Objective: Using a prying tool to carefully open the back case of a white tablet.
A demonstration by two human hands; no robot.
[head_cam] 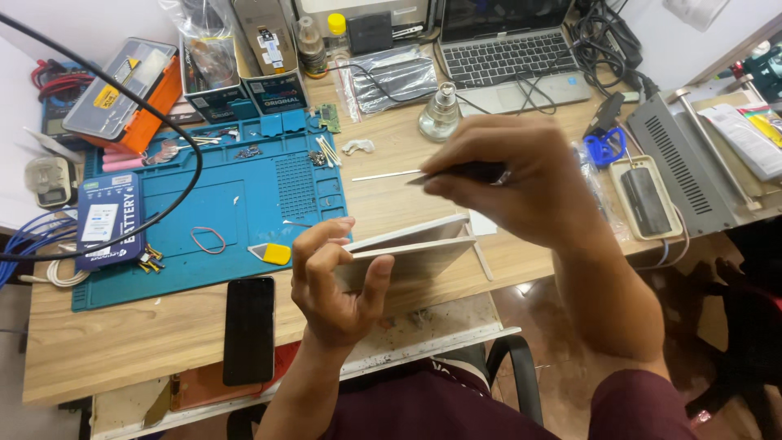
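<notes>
My left hand (332, 277) grips a flat silver tablet-like device (411, 248) by its near edge and holds it edge-on above the wooden desk; the device shows two thin layers parted along its top. My right hand (509, 175) is closed around a dark-handled tool (468, 172) whose thin metal blade (383, 175) points left, just above the device and apart from it.
A blue work mat (236, 212) with small parts, a rubber band and a yellow pick (275, 253) lies at the left. A black phone (249, 328) rests near the desk's front edge. A laptop (509, 53), glass bottle (441, 114), boxes and cables crowd the back.
</notes>
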